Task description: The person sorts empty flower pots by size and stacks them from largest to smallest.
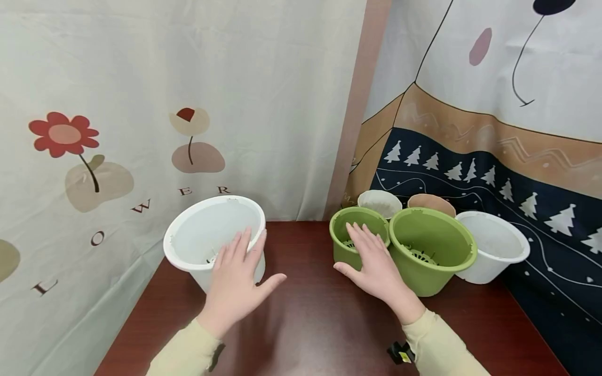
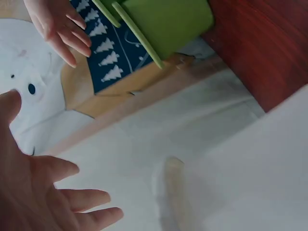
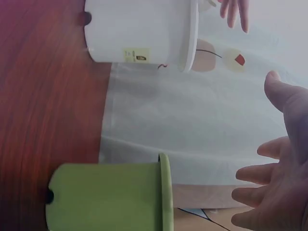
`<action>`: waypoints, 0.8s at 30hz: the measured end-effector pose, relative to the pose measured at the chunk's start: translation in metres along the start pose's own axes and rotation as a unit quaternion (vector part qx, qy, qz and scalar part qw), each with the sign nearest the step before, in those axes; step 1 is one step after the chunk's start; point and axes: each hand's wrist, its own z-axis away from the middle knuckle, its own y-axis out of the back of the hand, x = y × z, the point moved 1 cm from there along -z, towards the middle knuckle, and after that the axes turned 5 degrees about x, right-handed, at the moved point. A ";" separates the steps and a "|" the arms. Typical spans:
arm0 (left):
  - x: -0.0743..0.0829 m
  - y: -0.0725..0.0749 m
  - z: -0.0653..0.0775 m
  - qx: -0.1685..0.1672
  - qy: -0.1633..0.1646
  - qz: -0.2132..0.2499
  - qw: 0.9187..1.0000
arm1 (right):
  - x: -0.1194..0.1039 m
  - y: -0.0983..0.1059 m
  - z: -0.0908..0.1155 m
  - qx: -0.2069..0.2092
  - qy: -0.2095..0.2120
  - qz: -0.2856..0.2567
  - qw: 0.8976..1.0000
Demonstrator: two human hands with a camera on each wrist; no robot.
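My left hand [image 1: 235, 295] is held above the front of a large white flower pot [image 1: 193, 230], fingers straight and thumb spread. In the right wrist view that white pot [image 3: 139, 29] stands upright with a small label on its side. Over a small green flower pot [image 1: 345, 253] hovers my right hand [image 1: 373, 266], also with fingers straight, holding nothing. A gap shows between the right hand [image 3: 276, 190] and the green pot [image 3: 106, 197] in the right wrist view. Beside the small pot stands a larger green pot [image 1: 428, 279], with drainage slots in its floor.
To the right is another white pot [image 1: 489, 263]. A small white pot [image 1: 380, 202] and a brownish-pink one [image 1: 431, 202] sit behind the green pots. All stand on a dark red-brown table [image 1: 305, 324], with a printed curtain [image 1: 282, 104] along the back.
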 end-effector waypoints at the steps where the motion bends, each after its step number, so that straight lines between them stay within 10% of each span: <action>1: -0.004 0.001 0.001 0.013 0.001 -0.001 1.000 | -0.001 -0.002 0.000 0.003 0.000 -0.007 1.000; 14: -0.055 0.016 0.017 0.141 0.039 0.000 0.989 | -0.007 -0.030 -0.003 0.023 -0.056 -0.093 0.994; 24: -0.092 0.035 0.017 0.105 0.137 0.015 0.985 | -0.010 -0.051 -0.009 0.041 -0.065 -0.157 0.985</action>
